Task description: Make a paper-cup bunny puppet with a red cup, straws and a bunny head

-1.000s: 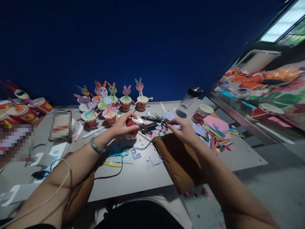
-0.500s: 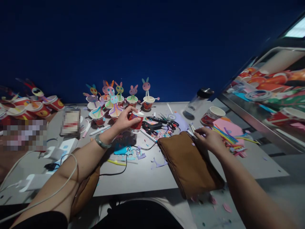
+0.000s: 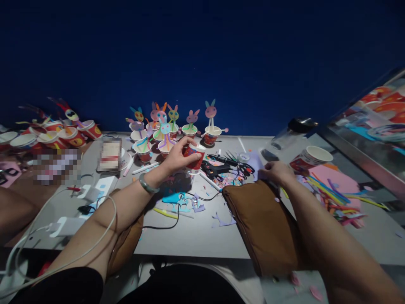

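Note:
My left hand (image 3: pixel 180 159), with a bracelet at its wrist, grips a red paper cup (image 3: pixel 193 157) with a pale rim above the table. My right hand (image 3: pixel 276 173) is at the far end of a brown cushioned pad (image 3: pixel 262 223), beside a sheet of purple paper (image 3: pixel 254 162). Its fingers are curled together, and whatever they may hold is hidden. Behind my left hand stand several paper cups with paper rabbit figures, among them a pink-faced rabbit (image 3: pixel 210 112). A black glue gun (image 3: pixel 215 169) and black scissors (image 3: pixel 247 169) lie between my hands.
A clear bottle (image 3: pixel 287 135) and another paper cup (image 3: pixel 311 158) stand at right, near coloured pipe cleaners (image 3: pixel 332 194). Paper scraps (image 3: pixel 198 202) and a black cable cross the table. At left are a power strip (image 3: pixel 103 190), several decorated cups (image 3: pixel 71 135) and another person's arm (image 3: pixel 15 211).
The view has swung left, so the table things sit farther right. My left hand still holds the cup. My right hand's fingers have drawn closer together near the purple paper.

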`<action>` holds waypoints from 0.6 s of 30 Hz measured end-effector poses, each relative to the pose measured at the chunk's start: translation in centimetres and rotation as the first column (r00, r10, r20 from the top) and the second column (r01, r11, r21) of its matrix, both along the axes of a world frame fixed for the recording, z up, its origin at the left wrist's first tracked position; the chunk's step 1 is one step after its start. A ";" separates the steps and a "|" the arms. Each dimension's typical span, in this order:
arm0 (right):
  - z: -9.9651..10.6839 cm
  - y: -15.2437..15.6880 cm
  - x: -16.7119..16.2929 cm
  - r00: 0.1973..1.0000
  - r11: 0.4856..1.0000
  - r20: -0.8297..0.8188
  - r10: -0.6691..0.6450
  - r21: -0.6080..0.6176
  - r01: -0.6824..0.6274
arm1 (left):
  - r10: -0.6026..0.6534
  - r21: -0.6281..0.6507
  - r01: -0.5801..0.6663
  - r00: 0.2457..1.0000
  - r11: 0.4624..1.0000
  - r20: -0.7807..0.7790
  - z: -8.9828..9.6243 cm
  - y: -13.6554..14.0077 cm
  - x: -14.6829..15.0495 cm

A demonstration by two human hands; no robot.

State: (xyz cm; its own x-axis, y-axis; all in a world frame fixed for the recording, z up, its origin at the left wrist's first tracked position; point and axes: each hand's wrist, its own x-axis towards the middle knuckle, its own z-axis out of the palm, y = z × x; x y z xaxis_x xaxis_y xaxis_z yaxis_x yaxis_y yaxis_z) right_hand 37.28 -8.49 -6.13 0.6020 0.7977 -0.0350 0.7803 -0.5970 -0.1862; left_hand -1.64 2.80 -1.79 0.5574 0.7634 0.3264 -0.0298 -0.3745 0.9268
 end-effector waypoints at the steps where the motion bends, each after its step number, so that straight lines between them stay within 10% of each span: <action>1: 0.0 0.1 -0.2 1.000 1.000 -0.003 -0.005 -0.011 0.005 | -0.004 0.005 0.004 1.000 1.000 -0.003 0.0 0.0 0.0; 14: 1.7 -1.1 -3.3 0.988 0.997 0.149 0.037 -0.070 -0.027 | -0.001 0.041 0.000 0.999 0.999 0.037 0.3 0.2 0.1; 18: 1.8 -1.2 -5.9 0.918 0.940 0.261 0.299 0.083 -0.330 | -0.006 0.056 0.004 1.000 0.998 0.028 0.0 0.4 0.1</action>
State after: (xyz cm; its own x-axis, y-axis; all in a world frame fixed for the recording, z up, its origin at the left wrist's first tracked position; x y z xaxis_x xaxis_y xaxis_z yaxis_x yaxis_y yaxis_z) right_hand 31.36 -9.73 -4.28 0.2967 0.9360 0.1895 0.9544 -0.2975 -0.0248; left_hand -1.56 3.17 -1.77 0.5512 0.7408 0.3839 -0.0576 -0.4252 0.9033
